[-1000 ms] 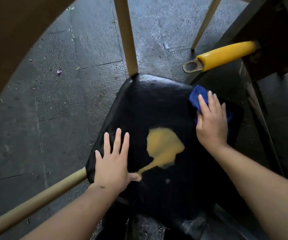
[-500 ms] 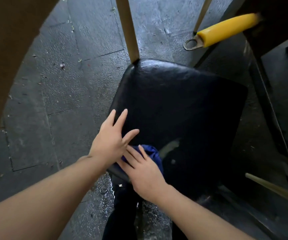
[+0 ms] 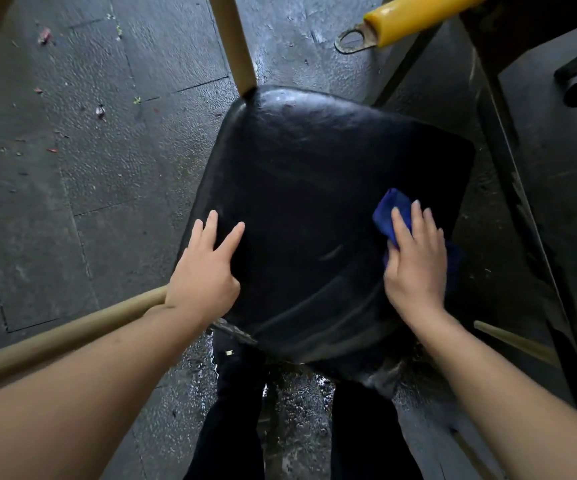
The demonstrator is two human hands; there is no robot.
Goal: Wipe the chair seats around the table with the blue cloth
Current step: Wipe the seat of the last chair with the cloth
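While both bare forearms reach in from below, left hand (image 3: 207, 271) lies flat and spread on the black chair seat (image 3: 315, 188), right hand (image 3: 415, 265) presses the blue cloth (image 3: 389, 216) on its right side, yellow handle (image 3: 415, 15) beyond.

The black chair seat (image 3: 315, 202) fills the middle of the view over wet dark floor (image 3: 89, 150). The left hand (image 3: 204, 275) lies flat on its edge at 8 o'clock, while the right hand (image 3: 415, 265) presses the blue cloth (image 3: 389, 216) onto the seat at 3 o'clock. A yellow handle (image 3: 415, 17) juts in at 1 o'clock.
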